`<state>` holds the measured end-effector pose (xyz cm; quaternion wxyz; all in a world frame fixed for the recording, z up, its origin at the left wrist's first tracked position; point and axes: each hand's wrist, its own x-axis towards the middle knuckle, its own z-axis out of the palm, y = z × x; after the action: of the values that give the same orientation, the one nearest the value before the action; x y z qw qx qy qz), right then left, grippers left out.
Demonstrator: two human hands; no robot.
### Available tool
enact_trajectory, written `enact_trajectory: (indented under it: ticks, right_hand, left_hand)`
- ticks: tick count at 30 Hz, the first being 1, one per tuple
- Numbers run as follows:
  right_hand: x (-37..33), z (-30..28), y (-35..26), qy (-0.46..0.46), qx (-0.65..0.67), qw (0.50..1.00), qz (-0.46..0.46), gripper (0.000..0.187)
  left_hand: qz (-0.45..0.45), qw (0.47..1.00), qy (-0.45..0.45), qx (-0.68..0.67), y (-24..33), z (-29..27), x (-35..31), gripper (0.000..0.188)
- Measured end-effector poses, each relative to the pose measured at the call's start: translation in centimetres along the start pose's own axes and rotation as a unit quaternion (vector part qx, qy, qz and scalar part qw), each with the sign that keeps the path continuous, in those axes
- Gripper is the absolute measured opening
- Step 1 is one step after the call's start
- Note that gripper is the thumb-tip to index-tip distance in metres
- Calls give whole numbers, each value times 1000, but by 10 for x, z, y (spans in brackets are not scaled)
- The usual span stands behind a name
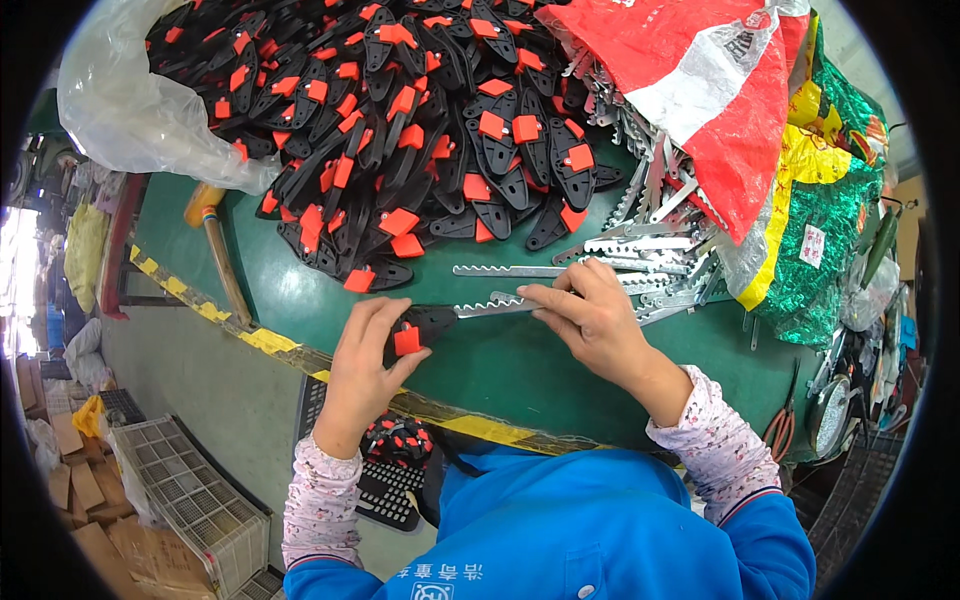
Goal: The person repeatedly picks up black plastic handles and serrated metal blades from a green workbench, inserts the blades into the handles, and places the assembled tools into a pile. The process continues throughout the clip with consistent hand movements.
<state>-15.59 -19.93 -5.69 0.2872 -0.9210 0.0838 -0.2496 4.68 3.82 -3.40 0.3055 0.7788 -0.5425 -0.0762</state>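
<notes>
My left hand (365,365) grips a black plastic handle with an orange button (412,330) on the green table (500,365). A toothed metal blade (490,306) sticks out of the handle's right end. My right hand (590,315) pinches that blade and rests on it. Both hands hold the same piece flat near the table's front edge.
A big heap of black-and-orange handles (400,130) fills the back of the table, partly in a clear plastic bag (120,110). Loose metal blades (650,240) lie at right under a red-and-white sack (700,80). A white crate (190,490) stands on the floor at left.
</notes>
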Motion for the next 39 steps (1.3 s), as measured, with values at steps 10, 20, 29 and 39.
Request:
enact_trajectory:
  ticks: [10, 20, 29, 39]
  right_hand:
    - [5, 0, -26, -54, 33, 996, -68, 37]
    - [12, 15, -40, -116, 138, 983, -32, 29]
    - [16, 8, -43, -185, 108, 977, -14, 20]
    - [34, 28, 10, -66, -118, 990, 33, 17]
  left_hand:
    - [104, 994, -35, 5, 31, 7, 5, 71]
    - [65, 994, 12, 91, 36, 29, -12, 61]
    - [54, 992, 13, 110, 29, 27, -23, 60]
    - [8, 982, 73, 176, -22, 8, 16, 50]
